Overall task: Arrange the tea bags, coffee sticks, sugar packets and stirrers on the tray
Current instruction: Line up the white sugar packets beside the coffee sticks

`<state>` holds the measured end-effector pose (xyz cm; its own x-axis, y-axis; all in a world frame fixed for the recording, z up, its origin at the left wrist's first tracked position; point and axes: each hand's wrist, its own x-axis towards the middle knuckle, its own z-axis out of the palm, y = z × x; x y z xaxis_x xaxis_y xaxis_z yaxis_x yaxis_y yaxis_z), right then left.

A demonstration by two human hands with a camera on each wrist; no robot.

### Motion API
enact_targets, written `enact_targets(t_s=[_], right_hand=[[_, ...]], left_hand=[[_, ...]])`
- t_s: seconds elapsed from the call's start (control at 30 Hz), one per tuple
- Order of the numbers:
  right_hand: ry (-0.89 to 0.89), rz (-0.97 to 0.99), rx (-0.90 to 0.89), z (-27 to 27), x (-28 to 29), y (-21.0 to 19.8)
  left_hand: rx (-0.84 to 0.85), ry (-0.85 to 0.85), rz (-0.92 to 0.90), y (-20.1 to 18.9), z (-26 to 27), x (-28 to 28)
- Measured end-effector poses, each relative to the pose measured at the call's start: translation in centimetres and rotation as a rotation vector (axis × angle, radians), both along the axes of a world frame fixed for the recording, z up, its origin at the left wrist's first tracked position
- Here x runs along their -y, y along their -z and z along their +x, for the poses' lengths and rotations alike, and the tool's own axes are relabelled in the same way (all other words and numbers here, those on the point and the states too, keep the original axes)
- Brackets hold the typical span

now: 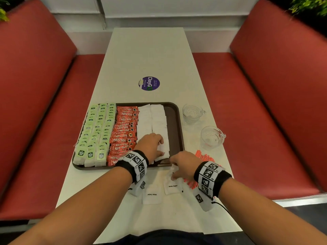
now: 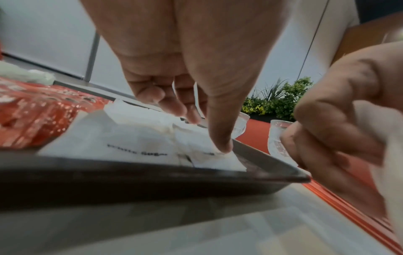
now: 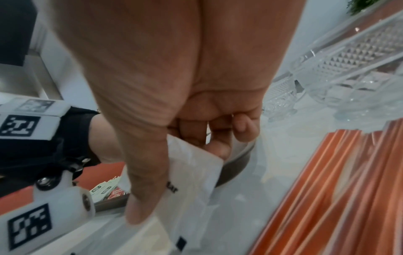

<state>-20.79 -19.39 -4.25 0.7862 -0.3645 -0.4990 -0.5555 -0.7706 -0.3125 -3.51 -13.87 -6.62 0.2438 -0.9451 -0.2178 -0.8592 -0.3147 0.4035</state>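
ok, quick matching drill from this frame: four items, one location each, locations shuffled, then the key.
Items:
1. tea bags
2. coffee sticks
3. stirrers
4. glass cups

Locations:
A. on the table, right of the tray, farther from the person than the right hand
B. tray, leftmost columns
C. on the table under the right wrist
D. tray, between green and white rows

Pairs: 1-B, 2-D, 3-C, 4-A

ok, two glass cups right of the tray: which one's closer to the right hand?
The nearer cup, closest to the person: it stands just beyond the orange stirrers by the right hand. The other cup sits farther up, beside the tray's far corner.
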Motion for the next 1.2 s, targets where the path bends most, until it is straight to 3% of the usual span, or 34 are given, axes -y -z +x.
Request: enact_targets(t_s=[0.2, 0.57, 0.67, 0.8, 0.87, 1.03, 1.2], right_hand=[[0.067, 0.038, 0.133, 0.0, 1.1, -0.1], [0.183, 0.100, 0.219, 0.0, 2.2, 0.5], [0.212, 0.080, 0.239, 0.3, 2.7, 0.7], [0.250, 0.079, 0.297, 0.9, 3.5, 0.8], [0.276, 0.094, 0.331, 1.3, 3.7, 0.8], [0.379, 0.157, 0.379, 2.1, 3.9, 1.1], [0.301, 0.014, 0.186, 2.6, 4.5, 2.3]], left_hand=[[0.175, 0.187, 0.083, 0.5, -0.3, 0.0], [0.168, 0.204, 0.083, 0.8, 0.8, 1.0], [0.093, 0.208, 0.048, 0.2, 1.0, 0.9], [-0.195, 0.084, -0.069, -1.5, 0.9, 0.2], [-0.250, 0.075, -0.073, -1.8, 0.8, -0.3], [-0.140, 0.005, -0.044, -0.6, 1.4, -0.9], [-0.006, -0.039, 0.022, 0.8, 1.7, -1.8]])
